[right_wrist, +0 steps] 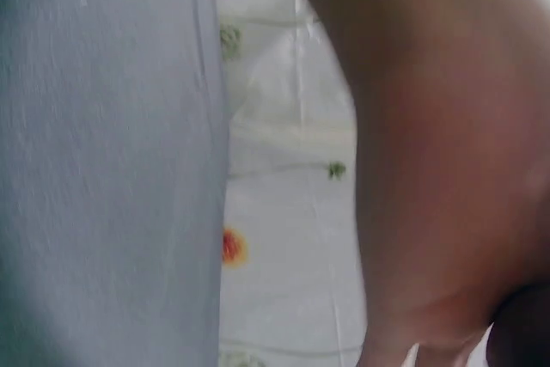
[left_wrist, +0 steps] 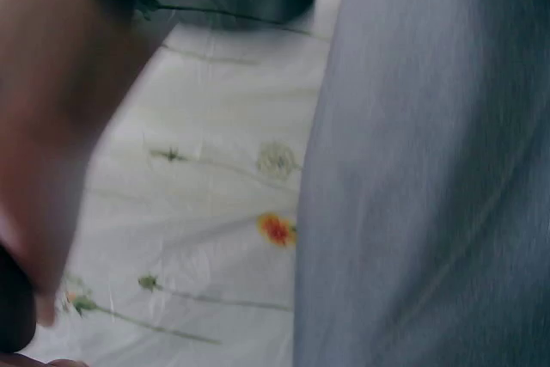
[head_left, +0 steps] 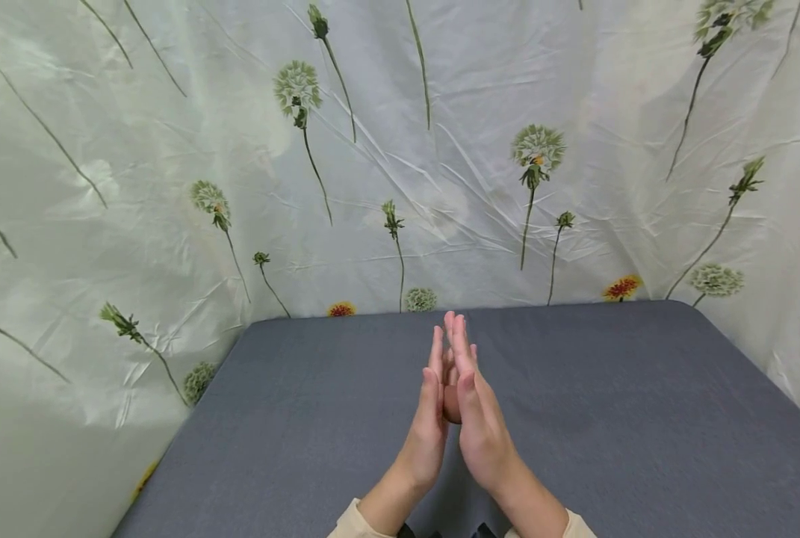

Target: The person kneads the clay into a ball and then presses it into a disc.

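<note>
I press my left hand (head_left: pixel 429 418) flat against my right hand (head_left: pixel 480 418), straight fingers grasping nothing, raised above the grey table (head_left: pixel 642 418)

Soft, even, bright light in the head view, edges bowed; both wrist views blurred, dimmer.

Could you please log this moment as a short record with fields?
left hand: left hand, fingers straight, palm facing the other hand
right hand: right hand, fingers straight, palm facing the left
held: nothing visible between the palms
surface: grey table
backdrop: white flowered sheet behind and beside the table
</note>
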`<state>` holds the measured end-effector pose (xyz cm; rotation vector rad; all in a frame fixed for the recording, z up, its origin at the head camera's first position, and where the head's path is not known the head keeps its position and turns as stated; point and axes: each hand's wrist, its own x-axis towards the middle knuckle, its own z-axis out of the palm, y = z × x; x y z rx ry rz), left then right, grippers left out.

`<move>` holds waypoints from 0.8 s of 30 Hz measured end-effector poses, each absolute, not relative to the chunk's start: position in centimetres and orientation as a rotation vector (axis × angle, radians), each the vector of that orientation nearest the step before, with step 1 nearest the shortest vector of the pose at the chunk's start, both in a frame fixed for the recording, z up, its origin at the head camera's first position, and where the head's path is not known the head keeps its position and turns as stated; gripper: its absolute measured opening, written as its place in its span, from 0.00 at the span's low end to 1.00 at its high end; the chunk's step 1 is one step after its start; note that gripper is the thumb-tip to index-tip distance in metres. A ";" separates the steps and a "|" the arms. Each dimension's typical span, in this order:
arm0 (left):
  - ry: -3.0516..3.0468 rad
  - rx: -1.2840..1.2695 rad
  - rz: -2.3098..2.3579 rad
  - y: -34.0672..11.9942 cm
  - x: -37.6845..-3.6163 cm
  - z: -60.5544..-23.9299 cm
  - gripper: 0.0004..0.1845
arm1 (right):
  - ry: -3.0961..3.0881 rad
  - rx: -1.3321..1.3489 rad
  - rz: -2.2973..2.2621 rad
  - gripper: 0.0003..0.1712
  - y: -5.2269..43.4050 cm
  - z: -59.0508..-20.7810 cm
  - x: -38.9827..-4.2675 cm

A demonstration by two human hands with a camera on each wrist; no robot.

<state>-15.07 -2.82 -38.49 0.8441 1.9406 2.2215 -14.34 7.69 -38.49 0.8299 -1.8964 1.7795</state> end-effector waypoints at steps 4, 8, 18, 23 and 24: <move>1.999 0.902 2.173 -2.8 -14.0 -37.8 0.38 | -1.944 0.731 1.907 0.36 8.2 -38.6 -14.9; 2.095 0.930 2.206 -3.8 -13.9 -36.8 0.36 | -2.012 0.711 2.010 0.35 7.4 -39.4 -14.9; 2.158 0.812 2.402 -6.5 -16.5 -36.0 0.43 | -2.085 0.862 2.058 0.32 4.5 -40.2 -12.5; 2.055 0.733 2.369 -5.9 -16.9 -37.3 0.41 | -1.990 0.941 1.915 0.33 4.8 -39.6 -12.2; 2.031 0.736 2.348 -5.6 -16.7 -37.6 0.41 | -1.968 0.943 1.869 0.33 5.0 -39.4 -12.4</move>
